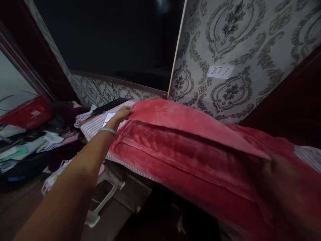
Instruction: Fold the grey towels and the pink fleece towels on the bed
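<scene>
A red plush blanket [175, 160] lies across a surface covered with striped cloth [92, 127]. Its far edge is raised in a long flap, lighter pink-red in colour. At the flap's left corner, my left hand [124, 113] is closed on the blanket's edge, fingers pinched round it. Toward the right end, my right hand [273, 170] grips the same edge, though it is dark and blurred. Between the two hands the flap stretches over a dark fold.
A large dark screen [112, 36] stands against the patterned wall [233, 33], which bears a paper marked 277 [220, 71]. Piled clothes [47, 144] and a red bag [30, 112] are at left. A white plastic frame [105, 197] sits below.
</scene>
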`<state>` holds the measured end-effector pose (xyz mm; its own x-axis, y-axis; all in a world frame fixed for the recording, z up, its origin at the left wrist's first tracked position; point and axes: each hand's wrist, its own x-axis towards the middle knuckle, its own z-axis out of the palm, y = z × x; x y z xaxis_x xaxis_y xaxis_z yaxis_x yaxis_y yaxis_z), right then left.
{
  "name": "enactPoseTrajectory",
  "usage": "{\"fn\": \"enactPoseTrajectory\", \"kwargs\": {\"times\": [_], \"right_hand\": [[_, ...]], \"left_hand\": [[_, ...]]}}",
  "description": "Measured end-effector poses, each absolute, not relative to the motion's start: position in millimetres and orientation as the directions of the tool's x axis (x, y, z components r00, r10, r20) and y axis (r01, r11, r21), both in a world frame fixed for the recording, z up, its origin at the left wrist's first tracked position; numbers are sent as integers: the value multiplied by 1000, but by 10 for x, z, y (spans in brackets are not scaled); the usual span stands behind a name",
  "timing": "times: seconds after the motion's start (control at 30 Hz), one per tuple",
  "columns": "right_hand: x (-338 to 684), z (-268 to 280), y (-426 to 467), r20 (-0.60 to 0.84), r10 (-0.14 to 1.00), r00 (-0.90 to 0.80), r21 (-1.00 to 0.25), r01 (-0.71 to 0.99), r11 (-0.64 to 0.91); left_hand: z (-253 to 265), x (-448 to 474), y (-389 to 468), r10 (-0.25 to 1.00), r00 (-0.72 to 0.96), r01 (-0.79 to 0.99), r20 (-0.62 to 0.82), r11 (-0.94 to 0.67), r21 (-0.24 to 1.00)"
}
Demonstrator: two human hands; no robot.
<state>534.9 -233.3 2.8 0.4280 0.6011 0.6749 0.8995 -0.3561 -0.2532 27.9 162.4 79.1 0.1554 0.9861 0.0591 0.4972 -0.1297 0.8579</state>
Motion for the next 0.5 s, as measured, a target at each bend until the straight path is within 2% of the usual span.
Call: {"fn": "enactPoseTrajectory", "kwargs": {"times": [0.13,0.27,0.37,0.5], "right_hand": [[5223,-468,-2485,540,753,376,-252,926,-281],[5197,-543,-2504,456,840,293,-182,955,-235],[5235,-507,-2559,448,835,318,-199,947,-254],[5294,-512,-2700,492,736,465,-275,885,-375]], "left_hand": [[259,21,1351,990,141,651,2,-95,753],[57,-56,1298,992,118,752,43,-117,649],[62,-61,1324,989,138,798,58,-146,584],[67,-74,1333,983,179,848,47,-179,498]]}}
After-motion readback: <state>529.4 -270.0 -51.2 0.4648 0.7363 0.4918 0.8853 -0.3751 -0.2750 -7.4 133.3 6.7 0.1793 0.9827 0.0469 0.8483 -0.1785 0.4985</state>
